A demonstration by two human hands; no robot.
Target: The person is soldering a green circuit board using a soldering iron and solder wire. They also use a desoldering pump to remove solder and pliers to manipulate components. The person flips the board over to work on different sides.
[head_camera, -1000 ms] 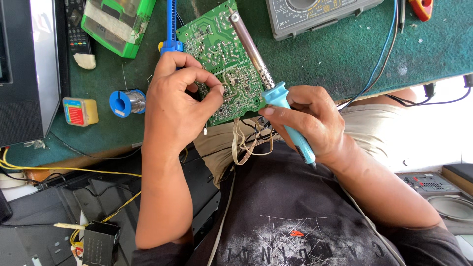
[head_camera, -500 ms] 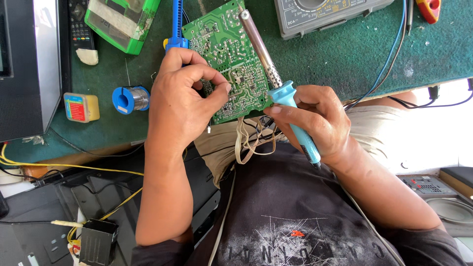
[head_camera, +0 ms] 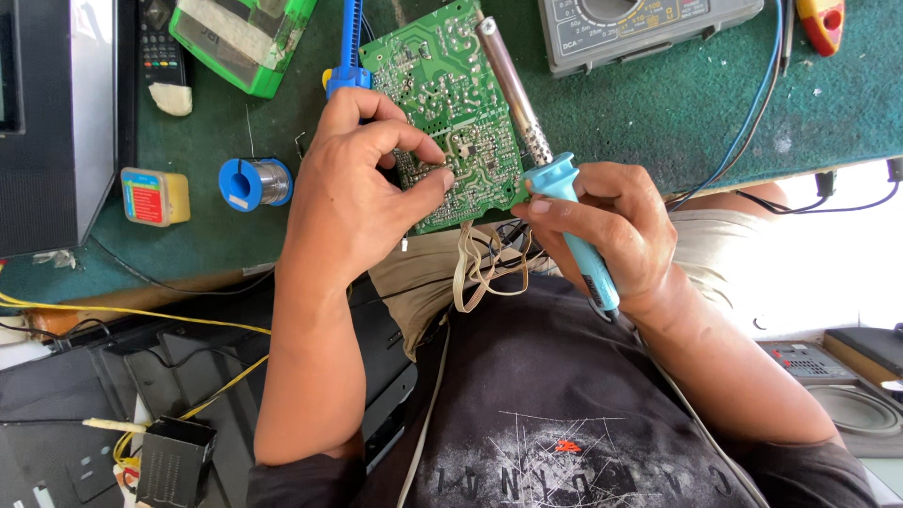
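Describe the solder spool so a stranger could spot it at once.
Start at the green mat covering the bench, then go to the left hand on the circuit board. Just left of that hand lies the solder spool: the only small round reel, with blue flanges and shiny silver wire.

Bench (head_camera: pixel 658 113): I note a dark green felt-like cover, scuffed and speckled, with a worn wooden front edge. Left: a grey and black cabinet (head_camera: pixel 56 122) standing on it. Right: strong daylight, washing out the floor. Lower left: dark clutter crossed by yellow wires (head_camera: pixel 141 312).
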